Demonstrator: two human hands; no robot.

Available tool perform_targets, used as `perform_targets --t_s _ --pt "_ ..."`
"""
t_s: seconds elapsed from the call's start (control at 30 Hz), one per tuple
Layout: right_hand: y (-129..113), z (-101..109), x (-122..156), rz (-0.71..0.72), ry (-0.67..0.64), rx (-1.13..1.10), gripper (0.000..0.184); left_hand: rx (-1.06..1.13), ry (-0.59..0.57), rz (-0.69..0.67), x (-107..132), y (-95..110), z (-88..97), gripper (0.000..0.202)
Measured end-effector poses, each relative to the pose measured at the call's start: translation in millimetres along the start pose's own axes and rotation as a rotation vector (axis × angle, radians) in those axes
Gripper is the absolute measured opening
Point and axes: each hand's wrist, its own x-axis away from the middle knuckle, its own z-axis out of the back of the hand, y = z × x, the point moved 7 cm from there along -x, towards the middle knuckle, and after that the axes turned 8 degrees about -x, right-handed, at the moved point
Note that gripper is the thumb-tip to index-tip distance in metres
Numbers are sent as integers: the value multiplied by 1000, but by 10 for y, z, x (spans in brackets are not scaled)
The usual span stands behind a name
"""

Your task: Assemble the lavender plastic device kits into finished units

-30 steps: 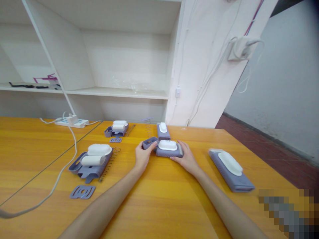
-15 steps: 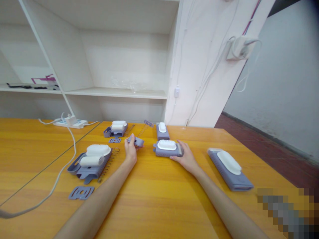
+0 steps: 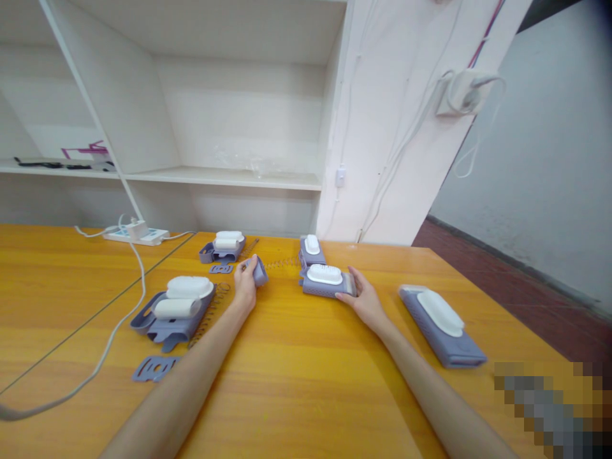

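My left hand (image 3: 246, 280) is closed around a grey-purple plastic end cap (image 3: 259, 273), held just above the table. A thin coil spring (image 3: 282, 262) runs sideways between the cap and a grey-purple case; whether it is attached at either end is unclear. My right hand (image 3: 366, 296) grips the right end of that case (image 3: 319, 291), thumb in front and fingers behind. On top of the case sits a white oval piece (image 3: 325, 274). Directly behind it is a second case (image 3: 312, 253) with a similar white oval piece.
At left lies an opened case (image 3: 179, 319) with a white roll, a spring (image 3: 210, 312) and a slotted plate (image 3: 155, 368). A similar set (image 3: 228, 245) is farther back. Another case (image 3: 442, 325) rests at right. A white cable (image 3: 127, 312) crosses the left side from a power strip (image 3: 148, 236).
My left hand has turned the cap and shifted slightly left. My right hand has moved the case a little right and back. The slotted plate near the spring now lies close to the case.
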Motion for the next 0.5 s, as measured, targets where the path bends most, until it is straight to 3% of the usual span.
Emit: perform_targets --t_s 0.17,0.5 --pt "21 -11 -8 -62 -4 -178 86 -146 -123 18 -146 87 85 48" --pt "55 16 -27 -39 -37 -118 83 -404 -191 -94 -128 164 25 47"
